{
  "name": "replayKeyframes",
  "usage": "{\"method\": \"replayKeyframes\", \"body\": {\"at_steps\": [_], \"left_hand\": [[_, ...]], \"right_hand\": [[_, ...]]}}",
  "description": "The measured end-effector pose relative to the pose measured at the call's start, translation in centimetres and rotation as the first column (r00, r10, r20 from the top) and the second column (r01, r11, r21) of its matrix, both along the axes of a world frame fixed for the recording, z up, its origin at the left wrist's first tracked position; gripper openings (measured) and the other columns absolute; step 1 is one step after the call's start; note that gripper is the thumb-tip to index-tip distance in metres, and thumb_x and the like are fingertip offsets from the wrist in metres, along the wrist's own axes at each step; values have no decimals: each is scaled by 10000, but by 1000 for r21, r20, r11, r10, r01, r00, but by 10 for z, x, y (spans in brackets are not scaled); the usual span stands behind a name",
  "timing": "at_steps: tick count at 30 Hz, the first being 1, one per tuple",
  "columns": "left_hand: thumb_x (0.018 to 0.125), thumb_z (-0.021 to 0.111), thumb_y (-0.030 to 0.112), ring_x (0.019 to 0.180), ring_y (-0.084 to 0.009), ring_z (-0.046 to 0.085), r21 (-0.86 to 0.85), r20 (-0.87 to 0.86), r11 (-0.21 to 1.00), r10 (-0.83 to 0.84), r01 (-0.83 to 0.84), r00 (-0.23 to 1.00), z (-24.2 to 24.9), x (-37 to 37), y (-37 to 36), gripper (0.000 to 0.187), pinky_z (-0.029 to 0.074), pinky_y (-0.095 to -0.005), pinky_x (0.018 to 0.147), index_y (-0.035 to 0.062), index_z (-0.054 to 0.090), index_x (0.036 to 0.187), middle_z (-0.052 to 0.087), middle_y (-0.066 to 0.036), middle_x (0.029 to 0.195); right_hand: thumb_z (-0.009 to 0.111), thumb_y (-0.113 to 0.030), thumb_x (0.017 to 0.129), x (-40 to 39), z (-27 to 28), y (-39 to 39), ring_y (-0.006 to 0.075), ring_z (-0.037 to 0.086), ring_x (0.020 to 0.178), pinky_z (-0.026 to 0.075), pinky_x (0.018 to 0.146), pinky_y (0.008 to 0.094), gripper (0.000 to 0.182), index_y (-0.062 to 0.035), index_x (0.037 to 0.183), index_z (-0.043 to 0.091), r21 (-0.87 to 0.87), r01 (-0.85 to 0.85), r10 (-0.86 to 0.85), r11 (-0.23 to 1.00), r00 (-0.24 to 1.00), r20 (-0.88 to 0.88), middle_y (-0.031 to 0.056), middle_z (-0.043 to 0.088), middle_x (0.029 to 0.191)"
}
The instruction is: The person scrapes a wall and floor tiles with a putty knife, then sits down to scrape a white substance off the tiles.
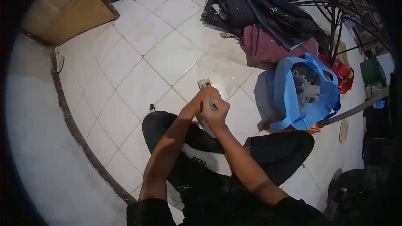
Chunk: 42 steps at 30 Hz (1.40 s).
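Observation:
My two hands are together over the floor in front of my crossed legs. My left hand is closed, and just beyond its fingers shows a flat, pale end piece with dark marks. Against it, my right hand is curled into a fist around a small dark thing, mostly hidden by the fingers. I cannot tell what kind of thing either hand holds. Near my left knee stands a small dark item with a silvery part on the tiles.
A blue bag with grey cloth inside stands at right. Behind it lie dark clothes and a maroon cloth. Black metal frames rise at upper right. A wooden cabinet stands at upper left; a wall runs along the left.

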<state>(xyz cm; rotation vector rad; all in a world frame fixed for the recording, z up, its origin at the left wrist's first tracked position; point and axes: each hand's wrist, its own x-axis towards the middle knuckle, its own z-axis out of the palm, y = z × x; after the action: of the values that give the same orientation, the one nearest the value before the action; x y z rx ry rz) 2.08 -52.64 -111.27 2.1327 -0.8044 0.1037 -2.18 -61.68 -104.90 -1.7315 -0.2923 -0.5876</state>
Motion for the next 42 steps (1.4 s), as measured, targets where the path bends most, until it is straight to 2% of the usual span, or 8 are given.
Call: {"method": "replayKeyframes", "body": {"at_steps": [8, 14, 18, 23, 27, 31, 33, 42], "left_hand": [[718, 627, 152, 702, -234, 580, -114, -34, 993, -22, 18, 999, -16, 7, 6, 128, 460, -348, 648, 68, 560, 648, 591, -84, 709], [817, 556, 71, 728, -117, 524, -549, -506, 825, -200, -134, 839, -44, -9, -3, 93, 430, -311, 641, 63, 579, 727, 562, -3, 758], [684, 665, 149, 657, -197, 539, -110, -327, 991, -106, 73, 939, -49, -22, -11, 140, 429, -334, 624, 55, 563, 664, 576, -83, 677], [618, 680, 197, 682, -301, 580, -127, -107, 991, -46, 32, 993, 1, -51, -13, 191, 443, -393, 620, 59, 548, 630, 599, -102, 679], [637, 667, 207, 693, -292, 581, -60, -16, 996, -65, 64, 998, 7, -45, -8, 182, 454, -397, 626, 74, 545, 614, 599, -89, 688], [653, 651, 201, 727, -267, 576, 247, 10, 966, -77, 72, 997, -108, -11, -15, 173, 451, -374, 640, 94, 526, 601, 585, -74, 702], [661, 636, 196, 711, -267, 567, -57, 44, 989, -135, 138, 990, -104, -8, -3, 175, 452, -362, 644, 96, 511, 589, 565, -67, 688], [669, 642, 202, 686, -254, 577, -66, 24, 997, 33, -32, 999, 10, -7, 10, 176, 460, -360, 616, 106, 526, 577, 573, -53, 665]], "right_hand": [[607, 1, 774, 0, 3, -3, 290, 628, 636, 512, 610, 369, 81, -2, 697, 582, -37, -69, 64, 997, 990, -122, 149, 617, 700], [609, -1, 772, -11, 25, -9, 271, 587, 589, 475, 566, 355, 66, 7, 713, 581, -124, -64, 68, 990, 997, 29, 155, 591, 685], [612, 6, 791, -33, 20, -15, 163, 495, 447, 405, 460, 323, 135, 53, 677, 555, -55, -8, 7, 998, 1000, -15, 163, 510, 544], [638, 22, 754, -54, 9, -21, 301, 655, 682, 526, 619, 361, 100, -10, 672, 590, -61, -43, 37, 997, 995, -93, 158, 635, 724], [624, 13, 804, -49, 8, -15, 137, 449, 427, 375, 434, 317, 274, 14, 574, 474, -37, -30, 30, 999, 999, -19, 107, 469, 507], [618, 15, 797, -38, 0, -6, 153, 462, 440, 385, 442, 320, 257, 12, 578, 484, -8, -35, 35, 999, 999, -26, 119, 481, 516], [615, 20, 793, -34, 0, -2, 160, 465, 448, 389, 448, 318, 249, 16, 581, 486, -36, -20, 19, 999, 999, -31, 121, 488, 524], [611, 47, 767, -9, -14, 12, 194, 505, 456, 411, 462, 321, 225, 21, 579, 490, -10, 41, -40, 999, 998, 54, 123, 504, 531]]}}
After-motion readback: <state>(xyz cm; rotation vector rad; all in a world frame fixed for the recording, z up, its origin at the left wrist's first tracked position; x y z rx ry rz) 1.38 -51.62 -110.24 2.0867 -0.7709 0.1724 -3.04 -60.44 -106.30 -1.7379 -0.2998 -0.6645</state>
